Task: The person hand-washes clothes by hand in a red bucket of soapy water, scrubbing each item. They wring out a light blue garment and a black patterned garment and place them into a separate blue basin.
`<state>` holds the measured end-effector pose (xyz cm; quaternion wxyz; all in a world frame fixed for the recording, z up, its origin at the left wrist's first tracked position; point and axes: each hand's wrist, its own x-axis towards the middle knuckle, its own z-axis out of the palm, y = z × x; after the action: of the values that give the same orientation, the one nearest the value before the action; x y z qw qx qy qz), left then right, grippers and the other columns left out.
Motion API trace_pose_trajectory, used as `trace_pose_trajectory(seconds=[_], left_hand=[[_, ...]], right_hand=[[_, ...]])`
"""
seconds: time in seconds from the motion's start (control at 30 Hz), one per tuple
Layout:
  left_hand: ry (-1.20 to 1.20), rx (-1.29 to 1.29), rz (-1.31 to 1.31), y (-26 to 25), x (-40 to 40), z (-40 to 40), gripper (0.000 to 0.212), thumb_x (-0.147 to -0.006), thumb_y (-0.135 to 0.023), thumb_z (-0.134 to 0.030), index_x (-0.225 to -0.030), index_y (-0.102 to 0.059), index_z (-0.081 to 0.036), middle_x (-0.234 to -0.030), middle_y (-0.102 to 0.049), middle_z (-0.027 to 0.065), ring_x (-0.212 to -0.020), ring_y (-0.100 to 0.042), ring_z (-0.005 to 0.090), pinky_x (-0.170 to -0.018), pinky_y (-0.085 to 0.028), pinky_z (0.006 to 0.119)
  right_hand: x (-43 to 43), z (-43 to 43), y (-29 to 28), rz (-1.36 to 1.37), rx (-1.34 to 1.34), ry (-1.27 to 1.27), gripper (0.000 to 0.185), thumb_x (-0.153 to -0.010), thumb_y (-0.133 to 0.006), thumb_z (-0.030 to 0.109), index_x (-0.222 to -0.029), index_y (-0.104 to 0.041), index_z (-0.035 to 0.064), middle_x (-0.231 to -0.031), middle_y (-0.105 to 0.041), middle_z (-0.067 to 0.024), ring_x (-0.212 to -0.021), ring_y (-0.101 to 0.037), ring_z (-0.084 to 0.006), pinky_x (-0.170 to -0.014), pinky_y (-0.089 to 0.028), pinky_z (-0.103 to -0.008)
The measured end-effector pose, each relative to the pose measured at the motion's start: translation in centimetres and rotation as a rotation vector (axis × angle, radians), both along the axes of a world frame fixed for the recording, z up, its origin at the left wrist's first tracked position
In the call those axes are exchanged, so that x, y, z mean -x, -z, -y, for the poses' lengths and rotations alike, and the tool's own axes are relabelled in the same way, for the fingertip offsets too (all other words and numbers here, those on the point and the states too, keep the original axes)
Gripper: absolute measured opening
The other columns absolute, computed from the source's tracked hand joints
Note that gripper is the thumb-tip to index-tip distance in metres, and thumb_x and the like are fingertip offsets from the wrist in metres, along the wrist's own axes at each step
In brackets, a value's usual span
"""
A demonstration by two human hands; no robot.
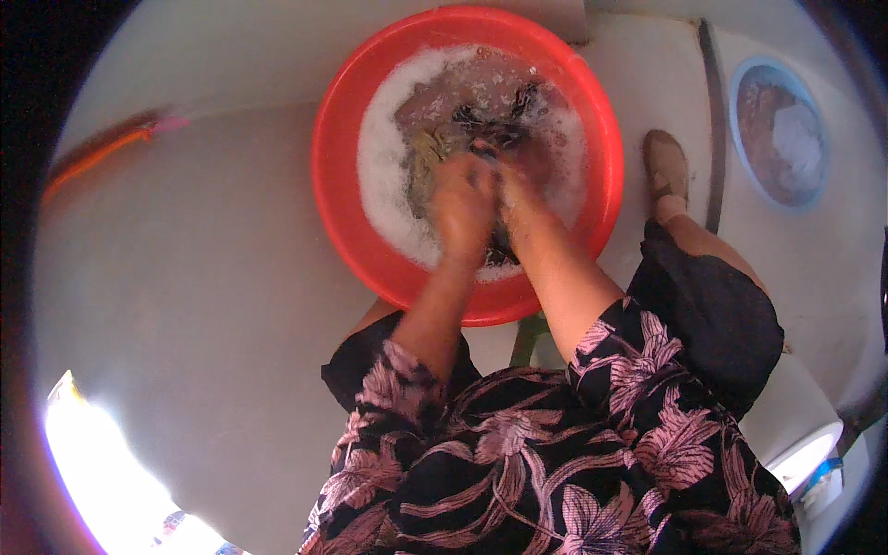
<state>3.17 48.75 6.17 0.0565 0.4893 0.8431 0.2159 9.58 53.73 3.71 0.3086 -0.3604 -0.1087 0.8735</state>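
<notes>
A large red plastic basin (334,173) stands before me, holding foamy, soapy water (381,173). Wet dark cloth (510,128) lies in the water, with an olive-coloured piece of cloth (421,163) at its left. My left hand (461,201) is closed in a fist on the dark cloth, near the basin's middle. Pressed close beside it, my right hand (513,191) also grips the dark cloth. Both hands are blurred, and their fingertips are partly hidden by cloth and by each other.
Right of my shoe (666,166), beyond a dark floor strip (712,125), stands a light-blue basin (737,139) with a whitish item (798,139) in it. A green stool leg (525,340) shows below the red basin. An orange stick-like object (100,161) is at far left.
</notes>
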Motion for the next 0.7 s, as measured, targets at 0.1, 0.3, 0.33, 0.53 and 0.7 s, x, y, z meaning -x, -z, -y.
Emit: trace_pose_trajectory(seconds=[0.1, 0.3, 0.33, 0.53, 0.7], left_hand=[[-0.249, 0.047, 0.188, -1.7, 6.6, -3.2, 0.019, -0.083, -0.052, -0.017, -0.094, -0.060, -0.004, -0.097, -0.061, 0.0166, -0.081, -0.061, 0.0306, -0.069, -0.046, 0.036], [0.254, -0.095, 0.158, -0.5, -7.3, -0.2, 0.024, -0.078, -0.061, -0.019, -0.097, -0.060, -0.006, -0.097, -0.059, 0.0151, -0.095, -0.055, 0.0322, -0.086, -0.042, 0.040], [0.215, -0.056, 0.143, -0.4, -6.3, 0.4, 0.024, -0.078, -0.061, -0.019, -0.097, -0.060, -0.005, -0.098, -0.059, 0.0153, -0.095, -0.055, 0.0329, -0.086, -0.042, 0.040], [-0.195, -0.122, 0.309, 1.0, 5.7, 0.3, 0.027, -0.087, -0.049, -0.025, -0.088, -0.058, 0.000, -0.079, -0.061, 0.0194, -0.075, -0.056, 0.0403, -0.070, -0.044, 0.043], [0.013, 0.602, 0.263, 3.8, 11.2, 9.5, 0.024, -0.086, -0.049, -0.019, -0.101, -0.055, -0.001, -0.101, -0.059, 0.0211, -0.094, -0.057, 0.0352, -0.083, -0.044, 0.039]], right_hand=[[2.5, 1.4, 1.2, 0.001, 0.230, -0.228, 0.051, -0.085, -0.051, 0.045, -0.124, -0.048, 0.0119, -0.115, -0.055, -0.0065, -0.107, -0.050, -0.0206, -0.094, -0.036, -0.0375], [-2.7, -2.2, 11.3, -0.218, 0.028, -0.028, 0.034, -0.084, -0.054, 0.040, -0.103, -0.056, 0.0109, -0.093, -0.060, -0.0043, -0.088, -0.057, -0.0198, -0.074, -0.047, -0.0342], [-3.6, -1.5, 9.5, -0.321, 0.200, 0.004, 0.035, -0.084, -0.055, 0.040, -0.104, -0.056, 0.0105, -0.093, -0.060, -0.0046, -0.088, -0.057, -0.0203, -0.076, -0.047, -0.0344], [1.8, 2.5, -0.1, 0.022, 0.126, -0.075, 0.036, -0.083, -0.061, 0.033, -0.107, -0.056, 0.0062, -0.096, -0.059, -0.0049, -0.093, -0.053, -0.0126, -0.082, -0.041, -0.0299], [3.2, 1.9, -2.8, 0.189, -0.274, -0.191, 0.034, -0.081, -0.061, 0.027, -0.102, -0.054, 0.0021, -0.096, -0.056, -0.0059, -0.089, -0.050, -0.0154, -0.082, -0.039, -0.0295]])
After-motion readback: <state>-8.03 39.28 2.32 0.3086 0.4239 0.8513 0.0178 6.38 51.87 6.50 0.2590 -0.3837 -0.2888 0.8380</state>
